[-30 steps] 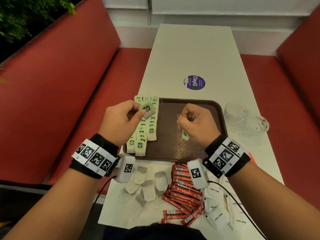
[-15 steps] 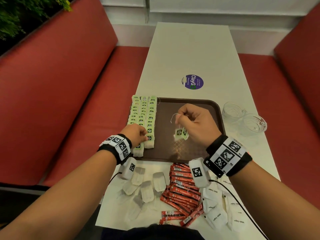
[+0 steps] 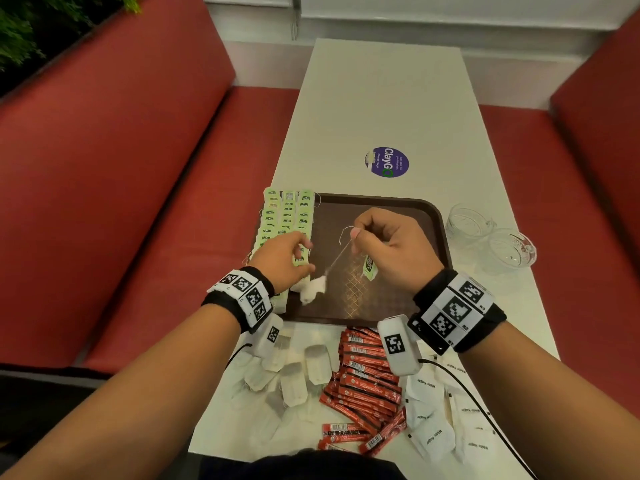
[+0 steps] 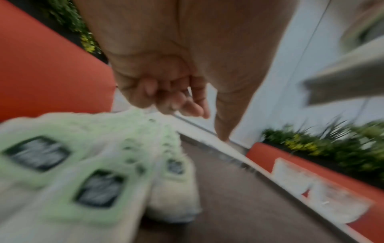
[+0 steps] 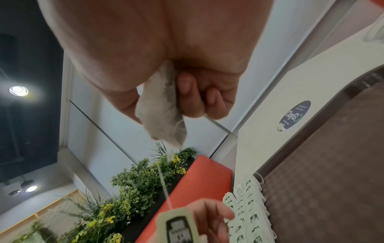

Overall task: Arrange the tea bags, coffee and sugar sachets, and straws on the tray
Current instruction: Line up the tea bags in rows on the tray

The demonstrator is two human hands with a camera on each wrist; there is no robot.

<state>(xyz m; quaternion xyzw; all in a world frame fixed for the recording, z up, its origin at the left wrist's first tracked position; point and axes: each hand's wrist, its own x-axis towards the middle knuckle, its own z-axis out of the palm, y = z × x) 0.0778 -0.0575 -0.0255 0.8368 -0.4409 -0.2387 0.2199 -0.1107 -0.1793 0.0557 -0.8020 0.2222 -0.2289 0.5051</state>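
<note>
A brown tray [image 3: 391,216] carries rows of green-tagged tea bags [image 3: 287,216] along its left side. My left hand [image 3: 304,258] hovers over the near end of the rows, fingers loosely bent and holding nothing, as the left wrist view [image 4: 176,102] confirms. A white tea bag [image 3: 313,289] lies on the tray beside it. Its string runs up to my right hand [image 3: 355,235], which pinches it above the tray's middle. The right wrist view shows another tea bag [image 5: 164,106] gripped in that palm, with its green tag [image 5: 176,225] dangling below.
On the white table in front of the tray lie loose tea bags [image 3: 294,379], red coffee sachets [image 3: 363,379] and white sugar sachets [image 3: 433,427]. Two glass cups [image 3: 467,223] stand right of the tray. A purple sticker [image 3: 386,162] sits beyond it. Red benches flank the table.
My left hand came down from chest height to the near end of the rows and no longer holds its tea bag. A string now stretches from my right hand to a bag on the tray.
</note>
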